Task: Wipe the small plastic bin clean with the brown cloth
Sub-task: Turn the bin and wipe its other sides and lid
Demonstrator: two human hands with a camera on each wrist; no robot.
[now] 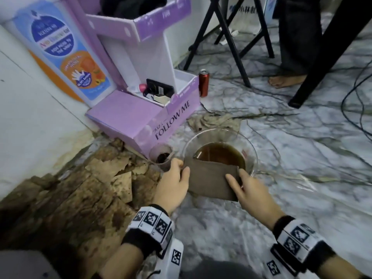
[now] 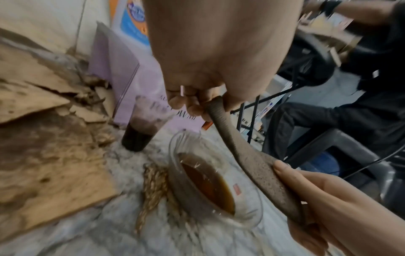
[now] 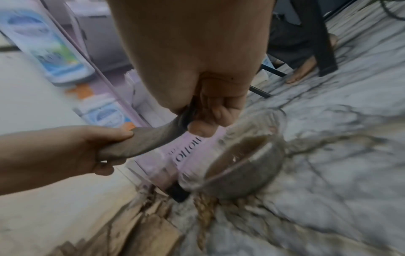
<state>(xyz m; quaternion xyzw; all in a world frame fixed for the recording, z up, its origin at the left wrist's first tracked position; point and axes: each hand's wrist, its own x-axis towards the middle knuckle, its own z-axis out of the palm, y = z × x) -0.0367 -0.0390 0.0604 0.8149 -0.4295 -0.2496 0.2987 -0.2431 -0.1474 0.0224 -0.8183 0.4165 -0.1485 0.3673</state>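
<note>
A folded brown cloth (image 1: 211, 179) hangs stretched between my two hands, just above the near rim of a clear round plastic bin (image 1: 193, 140) that holds dark brown liquid. My left hand (image 1: 178, 176) pinches the cloth's left end, and my right hand (image 1: 242, 185) pinches its right end. The left wrist view has the left hand (image 2: 192, 104) gripping the cloth (image 2: 258, 166) as it slopes down over the bin (image 2: 175, 147) to the right hand (image 2: 317, 199). The right wrist view has the right hand (image 3: 210, 119), the cloth (image 3: 153, 141), the left hand (image 3: 76, 149) and the bin (image 3: 243, 175).
A small plastic cup (image 1: 163, 156) with dark dregs stands left of the bin, against a purple box (image 1: 161, 121). Torn, stained cardboard (image 1: 100, 188) covers the floor at left. A red can (image 1: 203, 82), black stand legs (image 1: 237, 57), cables (image 1: 354, 109) and a person's bare foot (image 1: 285, 80) lie beyond.
</note>
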